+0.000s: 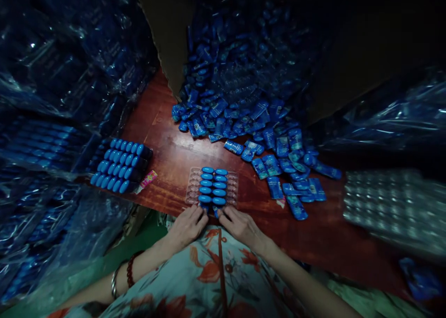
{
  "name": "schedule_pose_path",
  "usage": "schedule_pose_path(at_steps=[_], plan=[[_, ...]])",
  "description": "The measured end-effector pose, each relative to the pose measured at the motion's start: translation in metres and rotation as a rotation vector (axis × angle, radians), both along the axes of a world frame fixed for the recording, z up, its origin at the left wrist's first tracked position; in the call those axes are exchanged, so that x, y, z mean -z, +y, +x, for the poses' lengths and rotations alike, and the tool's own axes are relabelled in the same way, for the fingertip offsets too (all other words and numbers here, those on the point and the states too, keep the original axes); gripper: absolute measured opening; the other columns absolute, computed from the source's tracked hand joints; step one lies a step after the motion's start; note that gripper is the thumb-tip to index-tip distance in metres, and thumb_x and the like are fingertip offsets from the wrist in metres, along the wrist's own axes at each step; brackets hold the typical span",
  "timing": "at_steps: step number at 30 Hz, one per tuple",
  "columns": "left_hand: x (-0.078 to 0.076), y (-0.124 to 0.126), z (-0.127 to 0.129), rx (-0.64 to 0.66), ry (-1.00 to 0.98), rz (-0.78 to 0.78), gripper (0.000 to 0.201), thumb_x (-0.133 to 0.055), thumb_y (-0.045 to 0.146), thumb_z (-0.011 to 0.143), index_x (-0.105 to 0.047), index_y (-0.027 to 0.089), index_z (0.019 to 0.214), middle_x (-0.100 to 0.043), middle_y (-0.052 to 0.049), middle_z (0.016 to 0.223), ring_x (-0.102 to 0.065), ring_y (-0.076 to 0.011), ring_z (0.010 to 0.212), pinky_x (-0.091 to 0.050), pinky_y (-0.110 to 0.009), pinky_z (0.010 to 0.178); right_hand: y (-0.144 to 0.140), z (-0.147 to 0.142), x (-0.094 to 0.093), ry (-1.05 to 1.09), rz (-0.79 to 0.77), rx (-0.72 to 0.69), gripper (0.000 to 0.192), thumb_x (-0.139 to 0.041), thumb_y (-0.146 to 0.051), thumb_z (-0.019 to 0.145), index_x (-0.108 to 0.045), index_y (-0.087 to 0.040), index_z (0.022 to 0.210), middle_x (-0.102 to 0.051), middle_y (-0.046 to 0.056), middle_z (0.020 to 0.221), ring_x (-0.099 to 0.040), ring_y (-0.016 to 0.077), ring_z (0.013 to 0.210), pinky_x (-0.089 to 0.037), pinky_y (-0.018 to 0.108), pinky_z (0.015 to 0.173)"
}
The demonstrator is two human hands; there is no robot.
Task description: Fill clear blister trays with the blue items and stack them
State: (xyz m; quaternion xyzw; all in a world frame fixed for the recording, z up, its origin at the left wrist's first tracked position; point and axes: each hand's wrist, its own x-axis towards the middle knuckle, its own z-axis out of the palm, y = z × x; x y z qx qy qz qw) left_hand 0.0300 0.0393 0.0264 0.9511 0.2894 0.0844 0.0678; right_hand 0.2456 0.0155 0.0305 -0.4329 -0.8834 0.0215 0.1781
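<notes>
A clear plastic tray with rows of pockets lies on the red-brown wooden table near its front edge. Its two middle rows hold blue oval pieces. My left hand and my right hand sit side by side at the tray's near edge. Each pinches a small blue piece at the fingertips, right at the ends of the filled rows. A beaded bracelet and a metal bangle circle my left wrist.
A heap of blue sachets spills from a cardboard box at the back. A filled block of blue pieces stands at left. Empty clear trays are stacked at right. Plastic-wrapped blue packs crowd the left side.
</notes>
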Motion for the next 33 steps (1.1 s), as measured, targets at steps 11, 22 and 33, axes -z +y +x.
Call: schedule_pose_path(at_steps=[11,22,33], plan=[[0.005,0.003,0.002,-0.088,-0.186,0.014,0.032,-0.041,0.020,0.092,-0.052,0.017,0.122,-0.060,-0.012,0.104,-0.056,-0.0197,0.089,-0.049,-0.032,0.074,-0.003,-0.014,-0.015,-0.152,-0.125,0.168,0.026,-0.054,-0.028,0.087,-0.058,-0.020,0.112,-0.064,0.005,0.085,-0.061,0.0159,0.074,-0.046,0.026,0.065],[-0.003,0.166,0.079,0.071,-0.248,-0.153,0.028,-0.042,0.015,0.090,-0.054,0.018,0.115,-0.057,-0.009,0.110,-0.055,-0.0182,0.099,-0.047,-0.030,0.084,0.094,0.073,0.002,-0.409,-0.161,0.455,0.050,-0.036,-0.004,0.083,-0.050,-0.019,0.128,-0.054,0.013,0.125,-0.051,0.0248,0.099,-0.044,0.033,0.072],[0.002,0.198,0.125,0.083,0.230,-0.110,0.027,-0.043,0.011,0.085,-0.050,0.010,0.111,-0.048,-0.017,0.116,-0.061,-0.0216,0.086,-0.049,-0.032,0.070,0.123,0.074,0.003,-0.576,-0.159,0.381,0.040,-0.030,-0.009,0.089,-0.053,-0.016,0.120,-0.050,0.016,0.129,-0.052,0.0262,0.103,-0.044,0.035,0.075]])
